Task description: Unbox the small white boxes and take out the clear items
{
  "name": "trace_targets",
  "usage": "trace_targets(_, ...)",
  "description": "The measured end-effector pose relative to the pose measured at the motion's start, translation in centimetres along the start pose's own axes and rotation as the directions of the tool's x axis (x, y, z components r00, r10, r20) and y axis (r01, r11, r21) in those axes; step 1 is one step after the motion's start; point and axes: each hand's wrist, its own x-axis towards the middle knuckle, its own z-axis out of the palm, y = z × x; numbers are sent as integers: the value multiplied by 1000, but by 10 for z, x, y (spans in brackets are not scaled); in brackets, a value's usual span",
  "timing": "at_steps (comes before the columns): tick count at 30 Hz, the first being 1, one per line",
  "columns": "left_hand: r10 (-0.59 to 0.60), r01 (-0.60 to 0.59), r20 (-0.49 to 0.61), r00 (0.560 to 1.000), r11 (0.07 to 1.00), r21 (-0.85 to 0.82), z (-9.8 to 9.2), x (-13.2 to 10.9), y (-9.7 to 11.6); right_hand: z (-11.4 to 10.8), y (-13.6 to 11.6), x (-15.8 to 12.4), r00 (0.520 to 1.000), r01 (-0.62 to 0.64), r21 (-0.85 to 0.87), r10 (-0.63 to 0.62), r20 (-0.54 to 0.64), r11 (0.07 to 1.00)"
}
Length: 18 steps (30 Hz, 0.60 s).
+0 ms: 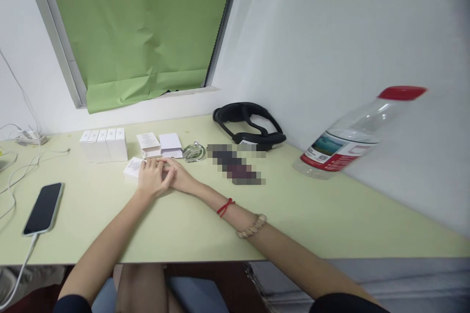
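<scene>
A small white box (132, 168) with fine print on top lies on the table, its right part covered by my hands. My left hand (152, 177) rests palm down at the box's right side, fingers stretched forward and slightly apart. From the right, my right hand (178, 176) meets it, with its fingers stretched leftward and partly hidden beneath the left fingers. Neither hand visibly grips anything. Just behind them stand a printed white box (148, 143) with its front end open and a plain white box (171, 144).
Several white boxes (103, 145) stand in a row at the back left. A glass ashtray (194, 152), black headset (249, 127) and tilted plastic bottle (340, 137) are to the right. A phone (44, 208) on a white cable lies left, near the table edge (205, 257).
</scene>
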Motion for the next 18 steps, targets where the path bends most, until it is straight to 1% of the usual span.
trace_targets(5, 10, -10, 13, 1000, 999, -38, 1, 0, -1, 4, -3, 1, 1000, -10, 75, 10, 1, 997)
trace_targets(9, -49, 50, 17, 999, 998, -43, -2, 3, -3, 3, -3, 3, 993, -107, 205, 116, -32, 973)
trace_targets(11, -99, 100, 21, 995, 995, -22, -4, 5, -5, 0, -2, 4, 991, -123, 237, 131, -15, 964)
trace_targets(15, -219, 217, 13, 976, 973, 74, -9, 7, -13, -8, 5, 5, 996, -81, 179, 74, 41, 981)
trace_targets(18, -293, 295, -34, 956, 948, 118, -10, 7, -18, -8, 12, 5, 992, -120, 87, 116, 54, 989)
